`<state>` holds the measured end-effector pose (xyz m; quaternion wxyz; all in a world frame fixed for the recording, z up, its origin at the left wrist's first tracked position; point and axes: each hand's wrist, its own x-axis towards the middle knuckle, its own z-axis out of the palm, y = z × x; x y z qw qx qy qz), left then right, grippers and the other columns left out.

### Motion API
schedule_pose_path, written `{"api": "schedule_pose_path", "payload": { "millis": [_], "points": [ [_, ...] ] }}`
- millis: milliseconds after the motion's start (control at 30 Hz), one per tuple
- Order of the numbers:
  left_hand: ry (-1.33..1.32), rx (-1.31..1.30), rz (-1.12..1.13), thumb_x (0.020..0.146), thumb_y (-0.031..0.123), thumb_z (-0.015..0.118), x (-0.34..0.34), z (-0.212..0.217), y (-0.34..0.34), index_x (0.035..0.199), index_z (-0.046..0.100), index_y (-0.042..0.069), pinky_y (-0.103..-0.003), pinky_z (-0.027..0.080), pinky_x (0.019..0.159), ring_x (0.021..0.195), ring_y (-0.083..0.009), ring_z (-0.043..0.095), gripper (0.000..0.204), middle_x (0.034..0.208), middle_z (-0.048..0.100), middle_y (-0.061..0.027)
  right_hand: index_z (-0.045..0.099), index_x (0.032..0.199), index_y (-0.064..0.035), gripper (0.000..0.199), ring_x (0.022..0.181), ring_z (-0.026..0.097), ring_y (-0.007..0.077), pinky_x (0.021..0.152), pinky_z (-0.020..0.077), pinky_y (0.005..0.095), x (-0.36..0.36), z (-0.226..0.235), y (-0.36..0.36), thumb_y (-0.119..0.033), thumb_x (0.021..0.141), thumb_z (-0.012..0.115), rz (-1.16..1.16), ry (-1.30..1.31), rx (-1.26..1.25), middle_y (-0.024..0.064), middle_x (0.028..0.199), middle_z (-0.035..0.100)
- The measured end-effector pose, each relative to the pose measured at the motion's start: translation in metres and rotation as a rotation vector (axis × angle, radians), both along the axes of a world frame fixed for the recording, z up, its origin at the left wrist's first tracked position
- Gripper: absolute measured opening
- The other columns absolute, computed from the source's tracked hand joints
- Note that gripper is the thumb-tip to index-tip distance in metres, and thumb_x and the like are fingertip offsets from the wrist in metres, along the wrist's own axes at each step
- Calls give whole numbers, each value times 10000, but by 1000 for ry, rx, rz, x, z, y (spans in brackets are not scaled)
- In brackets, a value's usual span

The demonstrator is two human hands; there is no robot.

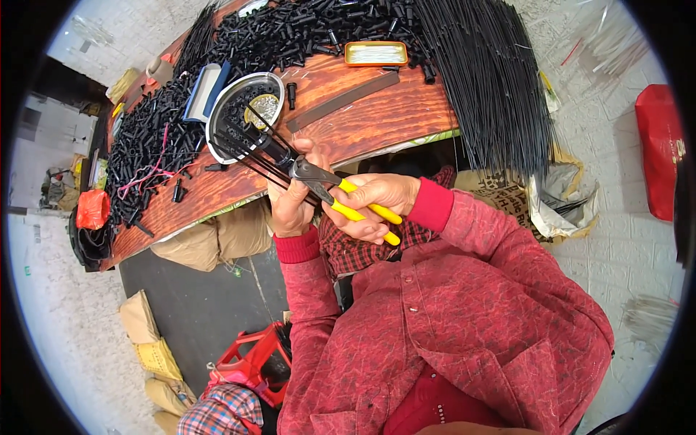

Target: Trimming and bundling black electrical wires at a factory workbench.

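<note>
Near the table's front edge, my left hand is closed around several thin black rods and a black plastic tubular piece. My right hand grips the yellow handles of a pair of pincers. Their grey metal head sits against the held rods, beside my left fingers; whether the jaws bite on a rod is hidden. Just beyond the rods stands an oval metal bowl with small black parts and a round gold-coloured dish in it.
Heaps of black plastic pieces cover the table's left and back. Long black rods overhang its right end. A dark flat bar, an orange-rimmed box of white sticks and a blue-and-white tray lie on the wooden tabletop.
</note>
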<state>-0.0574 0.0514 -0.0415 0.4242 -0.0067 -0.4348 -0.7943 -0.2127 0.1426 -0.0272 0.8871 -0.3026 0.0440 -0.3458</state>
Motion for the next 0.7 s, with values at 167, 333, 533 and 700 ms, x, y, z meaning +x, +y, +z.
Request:
{"api": "schedule_pose_path", "payload": {
  "millis": [167,333,533,700],
  "points": [
    [-62,-7,29,864,169,715,8,7,3,1306,426,-47,-289,445,692,789,-148,531,570,910,576,-84,568,1021,64,518,604,647,206,544,544,306,-26,40,6,-450,956,562,-111,527,-45,156,740,644],
    [-97,24,45,891,155,679,-1,21,12,1308,432,-47,-277,408,657,744,-114,492,525,847,524,-38,592,1068,49,505,735,692,206,658,562,301,-53,69,5,-444,979,522,-122,883,-143,149,890,697],
    [-138,-7,113,902,125,653,-9,28,20,1307,439,-48,-283,415,651,752,-122,492,489,877,529,-47,558,1151,83,421,845,709,237,763,583,338,-70,101,-6,-308,1004,509,-16,1031,-220,183,981,699],
    [-139,-32,109,901,116,654,-9,28,21,1304,443,-45,-288,419,642,750,-121,496,483,885,531,-46,554,1155,83,417,864,710,239,776,586,340,-71,115,-15,-302,1003,510,52,1097,-246,182,996,698]
  ]
}}
